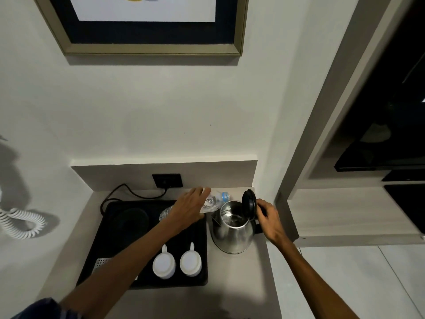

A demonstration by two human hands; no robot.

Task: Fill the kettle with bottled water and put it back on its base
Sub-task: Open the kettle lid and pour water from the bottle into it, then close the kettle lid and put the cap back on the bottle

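Note:
A steel kettle (pixel 232 233) stands on the counter to the right of the black tray, its black lid (pixel 249 203) swung up. My left hand (pixel 188 209) grips a clear plastic water bottle (pixel 212 201), tilted with its blue-ringed neck over the kettle's open mouth. My right hand (pixel 269 216) rests at the kettle's handle, just behind the raised lid. The round black kettle base (pixel 133 218) lies at the back left of the tray, with nothing on it.
Two white cups (pixel 177 263) sit upside down at the front of the black tray (pixel 200 282). A black cord (pixel 119 192) runs from the base to a wall socket (pixel 167 180). A coiled white cable (pixel 23 223) hangs at left. The counter ends just right of the kettle.

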